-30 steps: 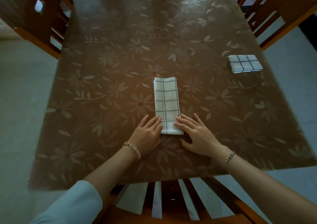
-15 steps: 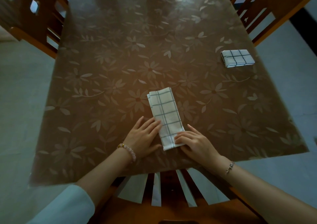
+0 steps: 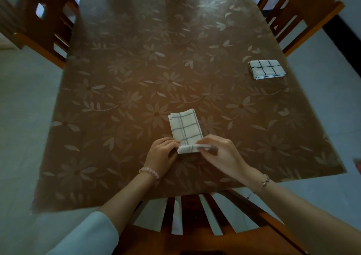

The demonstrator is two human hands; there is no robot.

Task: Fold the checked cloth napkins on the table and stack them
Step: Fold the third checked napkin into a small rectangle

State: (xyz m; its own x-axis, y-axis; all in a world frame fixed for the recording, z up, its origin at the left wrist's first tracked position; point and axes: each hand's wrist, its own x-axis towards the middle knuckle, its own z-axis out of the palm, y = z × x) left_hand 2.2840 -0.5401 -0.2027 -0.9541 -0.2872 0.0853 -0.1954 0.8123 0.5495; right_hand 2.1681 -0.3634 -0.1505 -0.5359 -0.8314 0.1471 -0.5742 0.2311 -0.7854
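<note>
A white napkin with dark checks [image 3: 185, 127] lies as a narrow strip near the table's front edge, slightly tilted. Its near end is lifted and curled over. My left hand [image 3: 162, 155] pinches that near end at its left corner. My right hand [image 3: 220, 153] pinches the same end at its right corner. A second checked napkin [image 3: 266, 69], folded into a small rectangle, lies flat at the far right of the table, apart from both hands.
The table [image 3: 136, 79] carries a brown flowered cover. A wooden chair back [image 3: 195, 215] stands just below the near edge. Two more chairs stand at the far left [image 3: 45, 20] and far right [image 3: 298, 10].
Both hands went from lying flat beside the napkin's near end to pinching it and lifting it off the table. The napkin slid nearer and tilted slightly.
</note>
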